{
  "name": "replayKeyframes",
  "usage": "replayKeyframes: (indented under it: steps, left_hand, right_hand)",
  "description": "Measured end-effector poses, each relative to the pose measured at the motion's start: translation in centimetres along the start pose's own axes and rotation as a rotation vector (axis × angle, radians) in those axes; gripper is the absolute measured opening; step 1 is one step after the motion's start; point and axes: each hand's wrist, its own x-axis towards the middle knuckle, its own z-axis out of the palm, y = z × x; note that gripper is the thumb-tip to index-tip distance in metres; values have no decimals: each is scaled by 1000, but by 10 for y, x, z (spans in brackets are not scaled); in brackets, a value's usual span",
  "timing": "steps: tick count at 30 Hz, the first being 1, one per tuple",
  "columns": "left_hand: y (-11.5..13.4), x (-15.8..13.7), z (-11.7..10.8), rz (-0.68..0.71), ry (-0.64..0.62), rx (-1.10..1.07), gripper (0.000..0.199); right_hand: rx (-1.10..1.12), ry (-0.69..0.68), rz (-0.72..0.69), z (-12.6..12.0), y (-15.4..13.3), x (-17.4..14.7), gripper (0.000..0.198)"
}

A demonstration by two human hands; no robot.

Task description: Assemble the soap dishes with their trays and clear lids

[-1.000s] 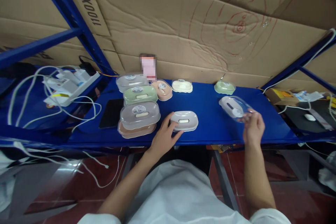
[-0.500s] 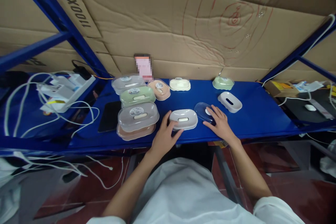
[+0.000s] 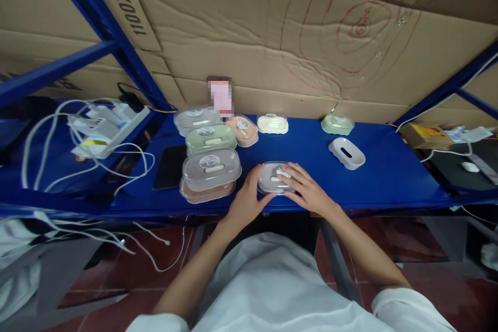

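A grey oval soap dish [image 3: 266, 180] rests on the blue tabletop in front of me. Its clear lid [image 3: 275, 167], with a round label, lies over it. My left hand [image 3: 249, 194] grips the dish's left end, thumb along the near side. On the right, my right hand [image 3: 309, 189] holds the lid, fingers across its top and thumb at the near edge. Whether the lid sits fully down on the dish I cannot tell. Beyond my right hand stands a grey slotted soap dish base [image 3: 347, 153] with no lid.
Several lidded soap dishes [image 3: 212, 168] are grouped on the left, some stacked. A cream one [image 3: 273, 124] and a green one [image 3: 337, 124] stand at the back. A phone [image 3: 220, 96] leans on the cardboard [image 3: 249, 36]. A power strip [image 3: 116, 132] with cables lies far left.
My right hand has moved left, bringing the clear lid from the tabletop onto the grey soap dish. My left hand stays at the dish's left end. The view has shifted slightly.
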Motion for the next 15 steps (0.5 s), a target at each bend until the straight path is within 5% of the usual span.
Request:
replayKeyframes:
  steps: [8,15]
  left_hand:
    - [7,0,-1,29,44,50,69]
    - [9,-3,5,156,86,270,36]
  right_hand:
    - [-55,-7,36,-1,6,-4,60]
    - [-74,-4,129,7,9,57,60]
